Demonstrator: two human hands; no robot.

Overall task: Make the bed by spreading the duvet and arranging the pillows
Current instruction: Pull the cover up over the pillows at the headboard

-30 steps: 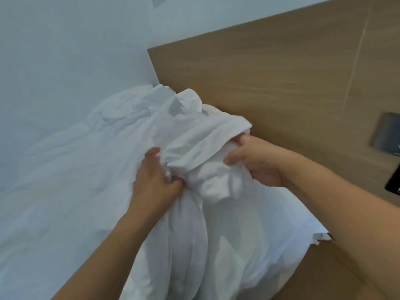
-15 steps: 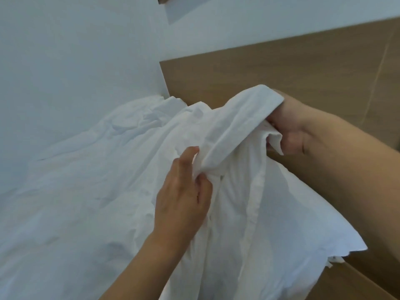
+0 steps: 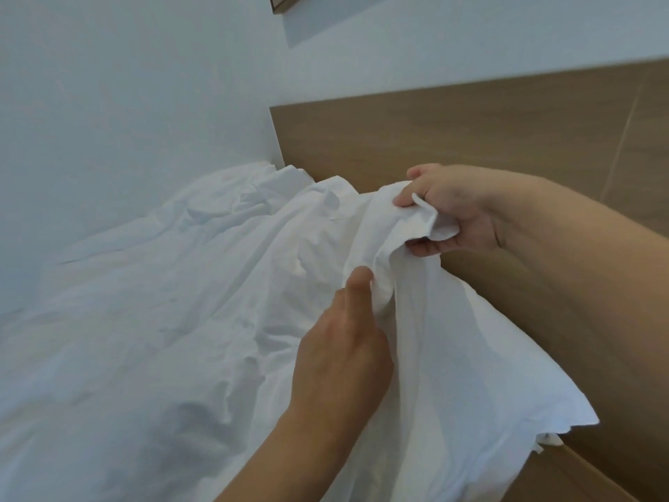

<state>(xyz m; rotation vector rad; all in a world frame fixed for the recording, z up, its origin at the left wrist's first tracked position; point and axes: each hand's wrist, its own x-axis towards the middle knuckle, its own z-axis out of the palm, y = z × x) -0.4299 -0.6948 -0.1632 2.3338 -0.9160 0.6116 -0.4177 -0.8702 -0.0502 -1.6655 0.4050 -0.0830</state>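
Duvet: the crumpled white fabric duvet covers the bed from the lower left up to the corner where wall and headboard meet; its near right edge is lifted off the bed and hangs in long folds down to the bottom edge of the view.
Wall: a plain pale blue-white wall fills the upper left, touching the far side of the duvet.
Headboard: a flat light-brown wooden headboard panel runs along the right, with a thin seam line near its right end; it is cut off by the right edge.
Right hand: the right hand is raised beside the headboard, palm turned towards the camera, forearm entering from the right edge. Its grip is a pinch: thumb and curled fingers bunch a small corner of the duvet's hem.
Left hand: the left hand reaches up from the bottom, back towards the camera, thumb pointing up along a fold. Its fingers are hidden behind the cloth, curled round the fold they hold.
Frame: a dark brown frame corner hangs on the wall at the top edge, mostly cut off.
Pillows: none can be made out under the folds.
Writing: none readable.
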